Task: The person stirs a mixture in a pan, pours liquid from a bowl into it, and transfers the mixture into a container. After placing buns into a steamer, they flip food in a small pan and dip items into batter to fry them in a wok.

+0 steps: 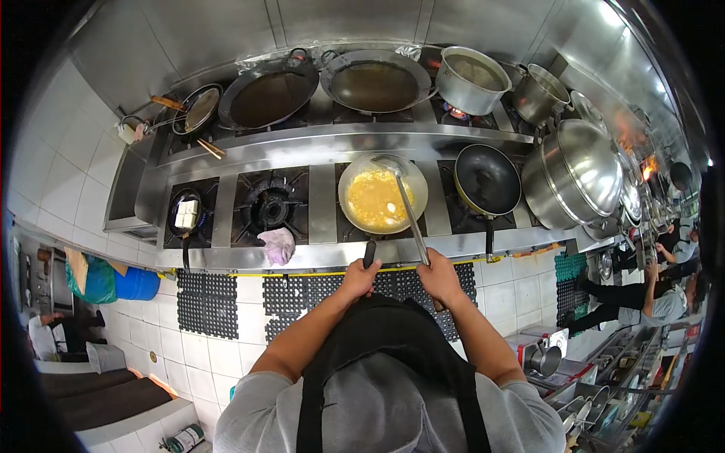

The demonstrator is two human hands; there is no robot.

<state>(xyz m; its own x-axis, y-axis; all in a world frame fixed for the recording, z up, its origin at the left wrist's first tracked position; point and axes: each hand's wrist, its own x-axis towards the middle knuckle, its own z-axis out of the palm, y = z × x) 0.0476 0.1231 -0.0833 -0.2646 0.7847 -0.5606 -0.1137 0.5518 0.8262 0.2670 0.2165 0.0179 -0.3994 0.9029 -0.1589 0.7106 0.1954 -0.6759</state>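
Observation:
My left hand (358, 279) is closed around the black handle (369, 254) of a light-coloured frying pan (346, 181). The pan stands on the front row of burners and holds a yellow-orange, egg-like mixture (377, 200) with a few white bits. In my right hand (440, 277) is a long metal ladle (410, 215), gripped near its end. Its bowl rests inside the pan by the far rim. To the right of the pan sits a black frying pan (488, 180). A crumpled pale purple cloth (277, 246) lies at the stove's front edge, left of my hands.
A small pan (186, 230) with white blocks stands at the front left. Two wide dark woks (268, 113) and an aluminium pot (474, 98) over a flame occupy the back row. At right is a large domed steel steamer (581, 174). Other people work farther right.

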